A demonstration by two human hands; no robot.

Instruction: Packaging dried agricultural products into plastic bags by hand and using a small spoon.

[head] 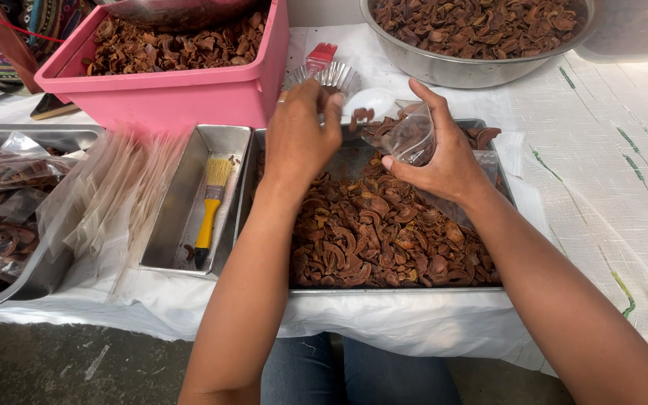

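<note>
My left hand (299,135) grips the handle of a white scoop (370,103) that carries a few brown dried pieces. My right hand (444,161) holds a small clear plastic bag (409,137) open just below the scoop's lip. Both hands hover over the far end of a steel tray (395,290) heaped with curled brown dried pieces (369,236). The scoop's handle is hidden inside my fingers.
A narrow steel tray (223,139) left of it holds a yellow-handled brush (210,210). A stack of clear bags (110,191) lies further left beside a tray of filled bags (1,217). A pink tub (189,94), a steel bowl (459,71) and fluted foil cups (333,75) stand behind.
</note>
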